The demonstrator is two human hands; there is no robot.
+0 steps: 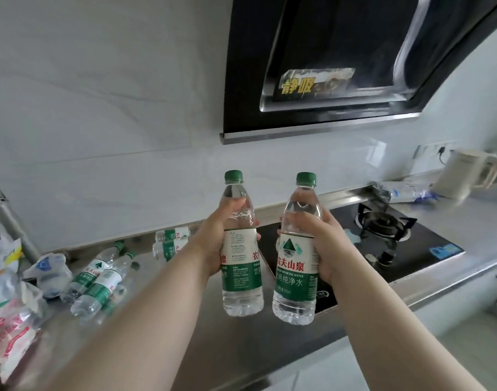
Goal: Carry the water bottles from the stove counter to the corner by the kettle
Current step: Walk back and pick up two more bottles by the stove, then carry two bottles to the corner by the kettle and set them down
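Though partly behind fingers (295, 222), 2 bottles (243, 277) (296, 280)

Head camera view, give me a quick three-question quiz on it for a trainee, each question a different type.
1. True or false: the left hand grips the left bottle and the right hand grips the right bottle.
2. The kettle stands: A on the burner; B far right, past the stove; C among plastic bags.
3. Fill in: the left bottle's cap is ____.
Key: 1 true; 2 B; 3 green.
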